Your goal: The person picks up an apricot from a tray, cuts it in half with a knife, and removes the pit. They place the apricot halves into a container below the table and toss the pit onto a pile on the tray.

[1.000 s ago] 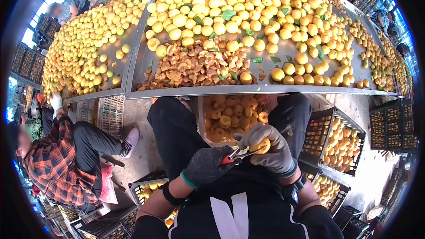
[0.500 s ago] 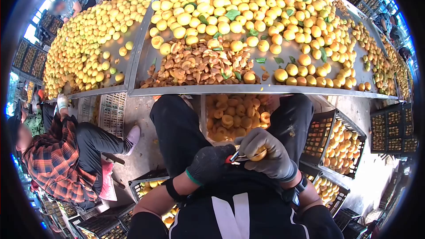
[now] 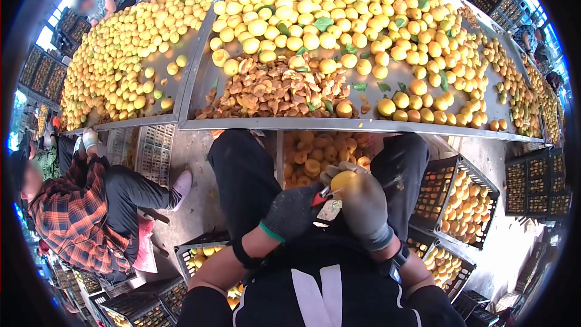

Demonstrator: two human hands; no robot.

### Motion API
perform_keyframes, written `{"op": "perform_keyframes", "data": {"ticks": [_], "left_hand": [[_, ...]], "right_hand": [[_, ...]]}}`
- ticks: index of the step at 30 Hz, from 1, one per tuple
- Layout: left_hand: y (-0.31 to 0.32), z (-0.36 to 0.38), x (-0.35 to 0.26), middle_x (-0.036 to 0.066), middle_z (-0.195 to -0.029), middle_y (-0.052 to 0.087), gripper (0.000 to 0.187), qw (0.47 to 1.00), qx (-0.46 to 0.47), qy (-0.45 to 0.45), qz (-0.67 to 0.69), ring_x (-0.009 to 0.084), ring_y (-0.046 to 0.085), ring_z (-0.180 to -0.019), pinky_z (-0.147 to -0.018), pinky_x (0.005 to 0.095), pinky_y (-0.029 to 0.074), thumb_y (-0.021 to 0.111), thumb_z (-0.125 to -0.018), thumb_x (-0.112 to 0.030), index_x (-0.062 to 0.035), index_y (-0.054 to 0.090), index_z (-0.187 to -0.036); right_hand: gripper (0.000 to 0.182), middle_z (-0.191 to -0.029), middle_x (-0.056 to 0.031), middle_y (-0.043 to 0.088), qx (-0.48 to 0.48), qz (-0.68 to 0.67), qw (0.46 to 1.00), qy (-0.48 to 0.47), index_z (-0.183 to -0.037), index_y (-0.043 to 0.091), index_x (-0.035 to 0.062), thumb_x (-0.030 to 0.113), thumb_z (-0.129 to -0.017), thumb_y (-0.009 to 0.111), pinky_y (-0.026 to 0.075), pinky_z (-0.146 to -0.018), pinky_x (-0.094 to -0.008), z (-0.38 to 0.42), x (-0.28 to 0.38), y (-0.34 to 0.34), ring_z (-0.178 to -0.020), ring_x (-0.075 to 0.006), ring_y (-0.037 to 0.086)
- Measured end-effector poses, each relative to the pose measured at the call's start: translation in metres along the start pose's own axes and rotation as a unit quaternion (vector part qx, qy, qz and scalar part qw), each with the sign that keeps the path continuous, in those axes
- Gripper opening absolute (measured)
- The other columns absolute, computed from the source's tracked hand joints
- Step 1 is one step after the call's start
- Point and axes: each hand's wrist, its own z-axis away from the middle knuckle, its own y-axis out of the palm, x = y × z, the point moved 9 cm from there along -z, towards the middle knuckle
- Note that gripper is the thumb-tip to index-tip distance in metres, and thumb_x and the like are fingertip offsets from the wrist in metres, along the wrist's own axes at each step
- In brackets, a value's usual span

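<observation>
My right hand (image 3: 363, 209) is motion-blurred, knife blade (image 3: 328, 211) mostly hidden. It grips an apricot (image 3: 343, 180) below the table (image 3: 363, 123); left hand (image 3: 295, 211) clamps the red-handled knife.

Two grey-gloved hands, left hand (image 3: 293, 212) and right hand (image 3: 363, 209), at six o'clock. One round yellow apricot (image 3: 342, 179) held, one red-handled knife (image 3: 324, 197). Whole yellow apricots (image 3: 315, 24) at twelve o'clock: too many to count.

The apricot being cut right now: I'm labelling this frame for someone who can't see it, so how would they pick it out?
Start at the long metal table heaped with apricots, then drop to the lap below it. There the gloved right hand holds one yellow apricot against a red-handled knife in the left hand. It alone is held, not piled.
</observation>
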Motion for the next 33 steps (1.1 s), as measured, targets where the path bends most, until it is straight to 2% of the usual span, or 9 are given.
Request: {"op": "perform_keyframes", "data": {"ticks": [5,7,16,18,20,23,27,29,33], "left_hand": [[0.009,-0.008,0.012,0.022,-0.084,0.064,0.038,1.000,0.003,-0.020,-0.009,0.0386,0.063,-0.077,-0.067,0.0448,0.050,0.065,-0.083,-0.024,-0.0007,0.059,-0.112],[0.020,-0.005,0.017,0.021,-0.088,0.064,0.041,0.998,0.034,-0.052,0.003,0.0372,0.063,-0.080,-0.070,0.0453,0.050,0.063,-0.084,-0.026,-0.0004,0.058,-0.115],[0.018,-0.008,0.021,0.022,-0.083,0.064,0.031,0.997,-0.053,-0.010,0.048,0.0404,0.062,-0.078,-0.065,0.0451,0.049,0.065,-0.085,-0.026,-0.0034,0.062,-0.106],[0.021,-0.009,0.028,0.023,-0.086,0.064,0.038,0.995,0.016,-0.089,0.031,0.0392,0.063,-0.082,-0.070,0.0463,0.050,0.060,-0.087,-0.029,-0.0020,0.058,-0.114],[0.023,-0.009,0.031,0.023,-0.087,0.064,0.038,0.996,0.023,-0.080,0.021,0.0392,0.063,-0.082,-0.071,0.0465,0.050,0.060,-0.088,-0.028,-0.0016,0.058,-0.114],[0.024,-0.009,0.029,0.022,-0.089,0.065,0.036,0.998,0.017,-0.066,0.010,0.0388,0.063,-0.082,-0.071,0.0464,0.050,0.059,-0.088,-0.028,-0.0014,0.059,-0.113],[0.023,-0.008,0.028,0.020,-0.088,0.065,0.034,0.999,-0.037,-0.026,-0.020,0.0368,0.064,-0.079,-0.070,0.0457,0.050,0.060,-0.088,-0.026,-0.0027,0.060,-0.112],[0.018,-0.010,0.029,0.020,-0.086,0.065,0.033,0.998,-0.022,-0.045,-0.036,0.0361,0.064,-0.077,-0.069,0.0452,0.050,0.060,-0.087,-0.025,-0.0032,0.060,-0.111],[0.019,-0.007,0.041,0.021,-0.075,0.062,0.028,0.996,-0.052,-0.016,-0.066,0.0394,0.062,-0.069,-0.061,0.0465,0.049,0.061,-0.086,-0.021,-0.0027,0.061,-0.107]], "right_hand": [[0.051,-0.127,-0.0143,0.056,-0.032,0.040,0.999,-0.012,-0.128,0.047,-0.0008,0.020,-0.087,0.069,0.042,-0.099,-0.0317,-0.004,0.006,-0.001,-0.113,-0.0184,0.055],[0.053,-0.125,-0.0126,0.057,-0.045,0.201,0.977,-0.063,-0.129,0.046,-0.0007,0.022,-0.087,0.069,0.042,-0.097,-0.0292,-0.003,0.024,0.004,-0.110,-0.0156,0.055],[0.045,-0.126,-0.0119,0.056,0.003,-0.020,0.998,0.053,-0.128,0.047,0.0018,0.025,-0.093,0.060,0.045,-0.094,-0.0306,-0.017,-0.017,-0.007,-0.114,-0.0181,0.055],[0.046,-0.123,-0.0115,0.058,-0.002,-0.023,0.999,0.033,-0.128,0.048,0.0016,0.027,-0.092,0.061,0.046,-0.094,-0.0310,-0.021,-0.013,-0.007,-0.107,-0.0172,0.058],[0.048,-0.121,-0.0101,0.059,-0.025,0.178,0.982,0.051,-0.128,0.048,0.0010,0.030,-0.092,0.061,0.045,-0.095,-0.0317,-0.022,-0.005,-0.014,-0.105,-0.0163,0.058],[0.048,-0.116,-0.0077,0.059,-0.006,0.211,0.978,-0.005,-0.128,0.048,0.0001,0.028,-0.092,0.062,0.044,-0.095,-0.0305,-0.022,0.008,-0.009,-0.105,-0.0151,0.057],[0.045,-0.110,-0.0056,0.060,-0.002,0.157,0.988,0.004,-0.128,0.047,-0.0003,0.023,-0.092,0.062,0.044,-0.093,-0.0290,-0.022,-0.004,-0.011,-0.102,-0.0142,0.058],[0.042,-0.112,-0.0048,0.058,-0.038,-0.016,0.996,0.075,-0.129,0.048,0.0008,0.011,-0.091,0.062,0.047,-0.090,-0.0278,-0.022,-0.023,-0.013,-0.100,-0.0119,0.057],[0.043,-0.113,-0.0053,0.058,-0.056,0.121,0.986,0.096,-0.130,0.047,0.0004,0.015,-0.092,0.061,0.046,-0.092,-0.0277,-0.023,-0.025,-0.022,-0.103,-0.0123,0.057]]}}
